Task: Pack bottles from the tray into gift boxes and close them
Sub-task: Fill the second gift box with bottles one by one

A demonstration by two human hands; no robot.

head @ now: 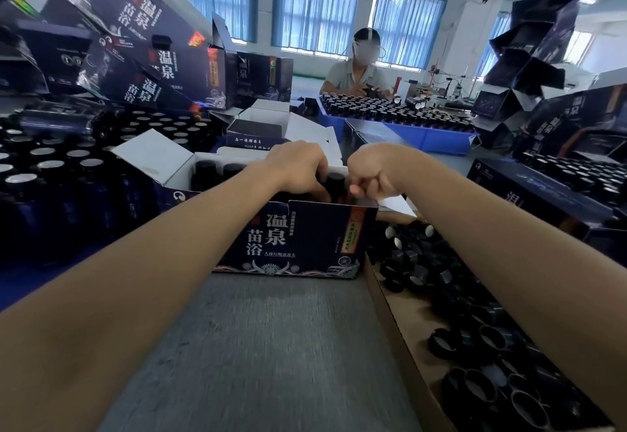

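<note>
In the head view, an open gift box [298, 238], dark blue with white lettering, is seen standing on the grey desk [271, 346] at the middle of the frame. Its white-lined flap [152, 156] is folded out to the left. Two dark-capped bottles [205, 173] are seen upright inside the box at its left end.

The left hand [298, 167] is held over the box opening, its fingers curled down round the top of a further bottle [336, 182] that stands in the right part of the box. The right hand [376, 173] is held just beside it, knuckles up and fingers tightly curled, with thumb and fingertips at the box's near right rim. Whether anything is pinched there cannot be told.

The tray [20, 214] is seen at the left, packed with upright silver-topped bottles. A brown carton [383, 296] filled with loose black caps [414, 262] lies against the box's right side. More gift boxes [152, 24] are piled at the upper left. Across the desk, another person [356, 75] is seated behind a blue tray [424, 136] of bottles.
</note>
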